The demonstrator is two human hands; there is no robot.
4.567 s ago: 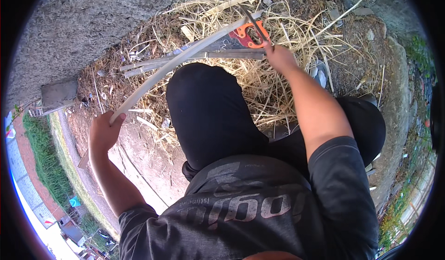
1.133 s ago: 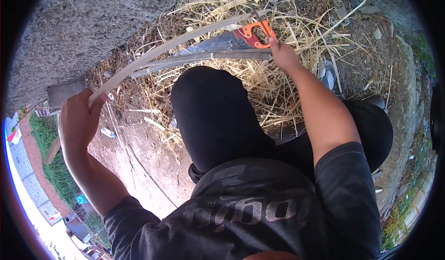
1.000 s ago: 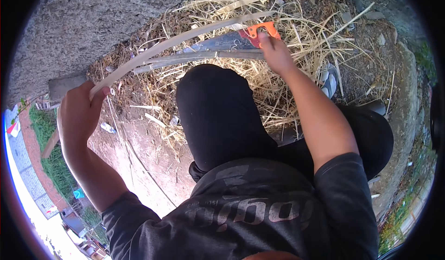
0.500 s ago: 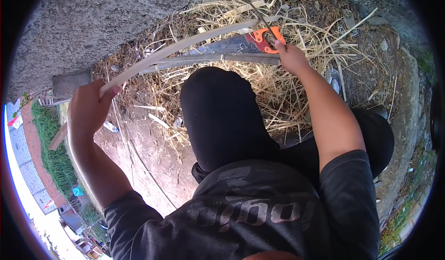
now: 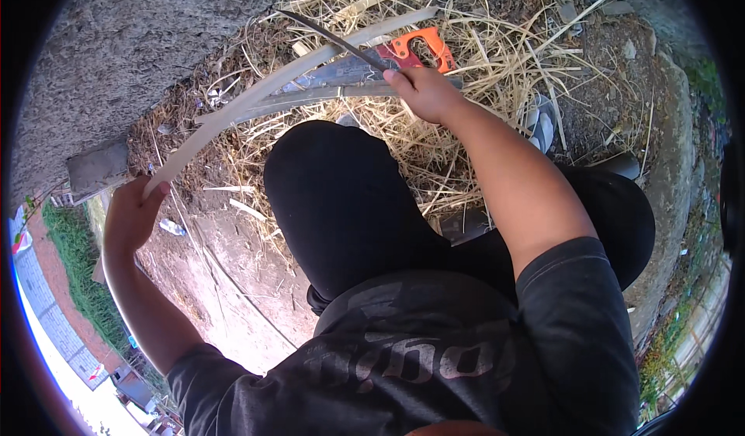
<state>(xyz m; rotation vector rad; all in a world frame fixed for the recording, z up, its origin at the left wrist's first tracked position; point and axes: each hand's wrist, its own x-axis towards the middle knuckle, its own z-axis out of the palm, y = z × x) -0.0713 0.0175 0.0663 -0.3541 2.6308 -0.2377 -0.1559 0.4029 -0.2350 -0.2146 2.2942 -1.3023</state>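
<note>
L hand (image 5: 130,217) closed, out wide, R hand (image 5: 427,94) closed, fwd, 2 forearms (image 5: 500,164) bare.

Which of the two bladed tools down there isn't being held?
The saw with the orange handle: it lies among the pale shavings, while the other, a narrow dark blade, is gripped in the right hand.

A long, pale, flat strip (image 5: 264,88) arcs from lower left to upper right, held at the left. A slim, dark blade (image 5: 338,41) (tip toward the upper left) slants across it, gripped at its lower end; contact between them is hard to tell.
</note>
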